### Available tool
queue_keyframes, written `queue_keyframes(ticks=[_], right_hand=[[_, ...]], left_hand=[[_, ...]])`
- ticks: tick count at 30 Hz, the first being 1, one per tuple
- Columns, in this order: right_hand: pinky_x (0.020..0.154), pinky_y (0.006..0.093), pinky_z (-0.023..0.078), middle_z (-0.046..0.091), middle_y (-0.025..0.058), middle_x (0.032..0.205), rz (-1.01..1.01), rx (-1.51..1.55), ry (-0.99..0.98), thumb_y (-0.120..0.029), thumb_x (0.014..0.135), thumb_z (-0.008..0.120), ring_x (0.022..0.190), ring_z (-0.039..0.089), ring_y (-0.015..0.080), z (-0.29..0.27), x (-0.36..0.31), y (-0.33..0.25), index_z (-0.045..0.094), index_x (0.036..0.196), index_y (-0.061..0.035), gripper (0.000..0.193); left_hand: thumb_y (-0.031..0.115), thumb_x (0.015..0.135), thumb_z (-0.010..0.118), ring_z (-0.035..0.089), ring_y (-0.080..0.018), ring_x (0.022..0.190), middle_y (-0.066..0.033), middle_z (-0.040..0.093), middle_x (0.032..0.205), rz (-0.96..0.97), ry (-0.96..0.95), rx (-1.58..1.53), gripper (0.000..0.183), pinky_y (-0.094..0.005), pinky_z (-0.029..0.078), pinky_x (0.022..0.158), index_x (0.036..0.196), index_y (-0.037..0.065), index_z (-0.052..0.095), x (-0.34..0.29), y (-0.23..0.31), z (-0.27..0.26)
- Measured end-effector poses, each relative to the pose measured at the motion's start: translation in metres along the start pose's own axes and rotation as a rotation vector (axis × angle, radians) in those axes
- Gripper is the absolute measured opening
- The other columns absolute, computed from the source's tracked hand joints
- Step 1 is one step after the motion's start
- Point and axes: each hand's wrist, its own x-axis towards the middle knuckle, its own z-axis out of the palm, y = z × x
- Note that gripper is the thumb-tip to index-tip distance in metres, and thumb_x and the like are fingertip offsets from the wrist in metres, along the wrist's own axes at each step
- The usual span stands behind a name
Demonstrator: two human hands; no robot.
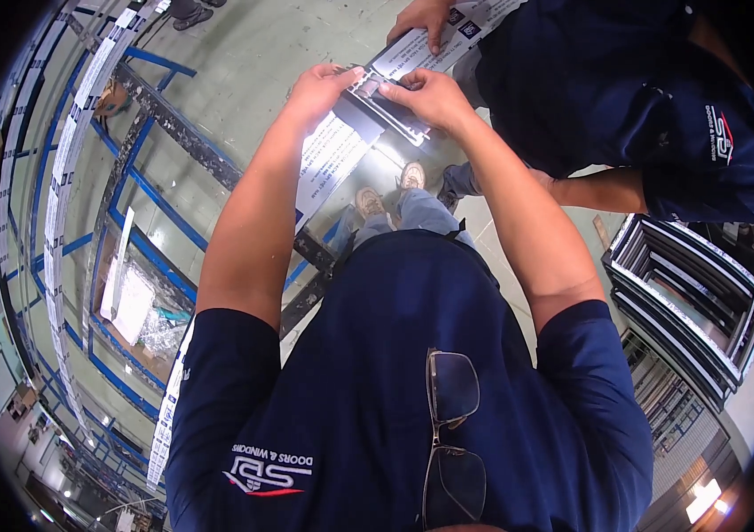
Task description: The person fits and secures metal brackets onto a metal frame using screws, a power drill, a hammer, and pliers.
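Ahead of me, both my hands are at the cut end of an aluminium profile [396, 119], whose hollow, ribbed section faces me. My left hand [316, 94] is closed on its left side, thumb along the top edge. From the right, my right hand [433, 99] pinches the same end with thumb and fingers. A length with white printed film [334, 158] slants down to the left below my left hand. Another film-covered length [417, 53] runs up to the right, with a co-worker's hand [423, 19] resting on it. How the lengths join is hidden by my fingers.
A co-worker in a dark shirt [572, 89] stands close at the right. Blue and black metal racks [164, 199] with long wrapped profiles [62, 168] fill the left. Dark frames [687, 301] are stacked at the right. Someone's shoes [192, 18] show at the far left.
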Motion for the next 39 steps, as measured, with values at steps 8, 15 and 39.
queue_keyframes(ticks=[8,15,39], right_hand=[[0.071,0.0359,0.056,0.074,0.0084,0.085,0.062,-0.121,-0.105,-0.067,0.068,0.087,0.077,0.071,0.0196,0.006,0.014,-0.011,0.069,0.089,-0.0049,0.068],[0.081,0.0388,0.056,0.076,0.0062,0.092,0.111,-0.262,0.033,-0.075,0.065,0.084,0.091,0.074,0.0224,0.015,0.011,-0.017,0.069,0.095,-0.0127,0.071],[0.067,0.0254,0.048,0.067,0.0010,0.082,0.180,-0.002,-0.384,-0.046,0.090,0.079,0.071,0.057,0.0099,-0.030,-0.038,0.024,0.071,0.097,-0.0030,0.045]], left_hand=[[0.030,0.086,0.085,0.070,-0.0198,0.094,-0.0164,0.072,0.112,0.020,0.002,-0.033,0.064,-0.0316,0.056,0.081,0.128,-0.011,0.058,-0.009,0.007,0.004],[0.030,0.086,0.086,0.070,-0.0191,0.092,-0.0151,0.072,0.109,0.036,-0.007,-0.042,0.063,-0.0311,0.056,0.080,0.126,-0.010,0.059,-0.011,0.007,0.006],[0.032,0.086,0.085,0.069,-0.0190,0.097,-0.0146,0.072,0.112,0.029,-0.014,-0.027,0.068,-0.0312,0.055,0.085,0.130,-0.011,0.057,-0.013,0.006,0.003]])
